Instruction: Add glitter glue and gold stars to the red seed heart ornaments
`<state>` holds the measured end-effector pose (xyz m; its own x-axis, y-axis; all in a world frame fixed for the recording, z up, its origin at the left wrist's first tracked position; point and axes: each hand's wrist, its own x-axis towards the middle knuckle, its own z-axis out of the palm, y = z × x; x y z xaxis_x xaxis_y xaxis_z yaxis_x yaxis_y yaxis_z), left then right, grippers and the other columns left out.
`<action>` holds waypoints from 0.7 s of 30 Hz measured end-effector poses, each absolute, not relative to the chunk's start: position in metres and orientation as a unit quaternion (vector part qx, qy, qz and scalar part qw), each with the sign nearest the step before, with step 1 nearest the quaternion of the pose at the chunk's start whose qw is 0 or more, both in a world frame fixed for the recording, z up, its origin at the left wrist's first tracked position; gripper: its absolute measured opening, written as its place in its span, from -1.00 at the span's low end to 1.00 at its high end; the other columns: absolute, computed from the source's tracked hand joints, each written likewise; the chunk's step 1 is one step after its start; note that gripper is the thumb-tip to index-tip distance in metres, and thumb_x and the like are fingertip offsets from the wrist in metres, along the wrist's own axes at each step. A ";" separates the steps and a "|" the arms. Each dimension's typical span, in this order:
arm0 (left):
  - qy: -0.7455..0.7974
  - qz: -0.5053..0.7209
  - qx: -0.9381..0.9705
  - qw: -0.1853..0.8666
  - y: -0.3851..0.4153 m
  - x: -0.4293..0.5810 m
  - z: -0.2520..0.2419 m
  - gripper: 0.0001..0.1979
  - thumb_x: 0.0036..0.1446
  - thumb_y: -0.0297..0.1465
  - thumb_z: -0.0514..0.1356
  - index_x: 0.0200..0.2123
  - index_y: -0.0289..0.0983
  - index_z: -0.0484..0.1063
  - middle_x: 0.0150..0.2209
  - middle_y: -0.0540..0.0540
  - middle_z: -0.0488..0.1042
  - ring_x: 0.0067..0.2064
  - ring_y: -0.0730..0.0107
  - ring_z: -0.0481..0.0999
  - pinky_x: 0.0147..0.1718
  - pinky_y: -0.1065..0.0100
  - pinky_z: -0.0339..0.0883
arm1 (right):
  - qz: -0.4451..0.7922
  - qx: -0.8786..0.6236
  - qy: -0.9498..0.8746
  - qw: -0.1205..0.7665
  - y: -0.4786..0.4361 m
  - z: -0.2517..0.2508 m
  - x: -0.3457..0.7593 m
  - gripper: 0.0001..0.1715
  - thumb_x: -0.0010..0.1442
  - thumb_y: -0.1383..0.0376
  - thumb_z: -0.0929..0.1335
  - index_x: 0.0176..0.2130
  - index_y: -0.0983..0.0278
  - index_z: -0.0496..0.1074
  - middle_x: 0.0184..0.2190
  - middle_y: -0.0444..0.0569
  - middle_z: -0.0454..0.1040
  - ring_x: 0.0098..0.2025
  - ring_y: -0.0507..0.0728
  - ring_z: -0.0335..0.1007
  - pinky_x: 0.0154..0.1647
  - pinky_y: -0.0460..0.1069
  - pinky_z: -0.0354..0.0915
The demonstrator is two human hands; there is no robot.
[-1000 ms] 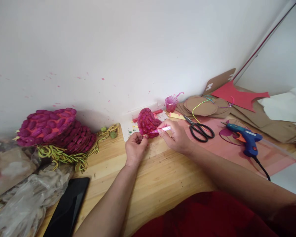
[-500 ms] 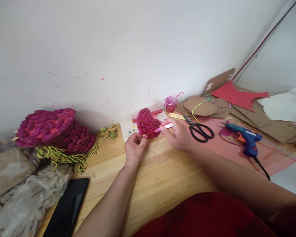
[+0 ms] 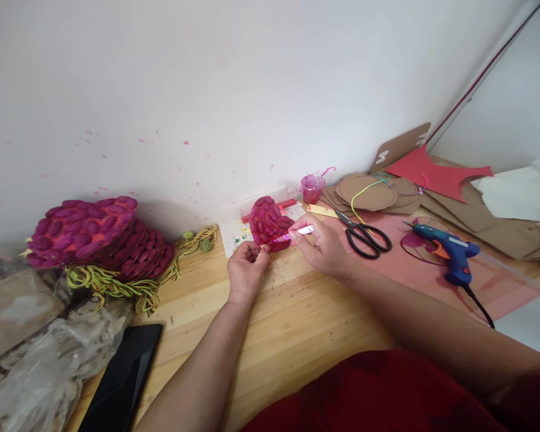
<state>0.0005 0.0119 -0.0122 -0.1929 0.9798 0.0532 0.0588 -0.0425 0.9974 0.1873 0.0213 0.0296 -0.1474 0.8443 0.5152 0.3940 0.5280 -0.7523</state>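
A bumpy magenta piece [image 3: 269, 217], covered in oval lumps and glossy in places, leans over a white star-printed sheet [image 3: 231, 240]. At its lower left edge, my left hand [image 3: 246, 264] is closed in a pinch on it. My right hand [image 3: 317, 246] grips a white-handled paintbrush [image 3: 305, 230]. The brush's pink-smeared end points left and meets the lower part of the piece. Behind my right hand stands a small plastic cup [image 3: 312, 188] stained pink, against the wall.
Black-handled scissors [image 3: 368, 239] and a blue glue gun [image 3: 452, 249] lie to the right, near cardboard discs [image 3: 364, 193] and red paper [image 3: 441, 172]. On the left are stacked magenta pieces [image 3: 83, 231], yellow-green yarn [image 3: 112, 285], plastic bags [image 3: 49, 366] and a black phone-like slab [image 3: 123, 378].
My right hand has shifted slightly left with the paintbrush, bringing its tip further across the lower part of the magenta piece. My left hand stays put.
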 end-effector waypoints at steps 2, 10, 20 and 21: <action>0.545 0.546 0.476 0.422 0.012 0.001 -0.012 -0.71 -0.04 -0.19 0.36 -0.43 -0.25 0.38 -0.51 0.04 0.44 -0.54 0.47 0.45 -0.56 0.46 0.28 | 0.222 -0.436 -0.720 0.491 0.021 0.030 0.187 -0.88 0.31 0.22 0.32 -0.30 0.17 0.36 -0.45 -0.10 0.50 -0.40 0.12 0.41 -0.31 0.02 0.25; 0.540 0.547 0.483 0.420 0.014 0.000 -0.014 -0.72 -0.02 -0.19 0.35 -0.42 -0.25 0.39 -0.48 0.03 0.45 -0.52 0.45 0.47 -0.54 0.44 0.30 | 0.224 -0.431 -0.725 0.489 0.021 0.031 0.187 -0.88 0.31 0.23 0.32 -0.29 0.18 0.36 -0.44 -0.10 0.50 -0.39 0.10 0.41 -0.31 0.01 0.26; 0.544 0.539 0.500 0.404 0.014 -0.001 -0.017 -0.73 0.01 -0.19 0.32 -0.42 -0.25 0.37 -0.45 0.00 0.47 -0.50 0.43 0.48 -0.52 0.43 0.28 | 0.203 -0.432 -0.715 0.511 0.022 0.031 0.188 -0.88 0.32 0.24 0.32 -0.30 0.19 0.37 -0.46 -0.12 0.49 -0.41 0.09 0.41 -0.32 0.00 0.26; 0.544 0.539 0.500 0.405 0.014 -0.001 -0.016 -0.73 0.01 -0.20 0.31 -0.42 -0.25 0.37 -0.46 0.00 0.47 -0.50 0.43 0.48 -0.52 0.43 0.27 | 0.200 -0.431 -0.712 0.517 0.022 0.031 0.188 -0.88 0.32 0.24 0.32 -0.29 0.20 0.38 -0.46 -0.12 0.50 -0.40 0.09 0.42 -0.31 -0.01 0.27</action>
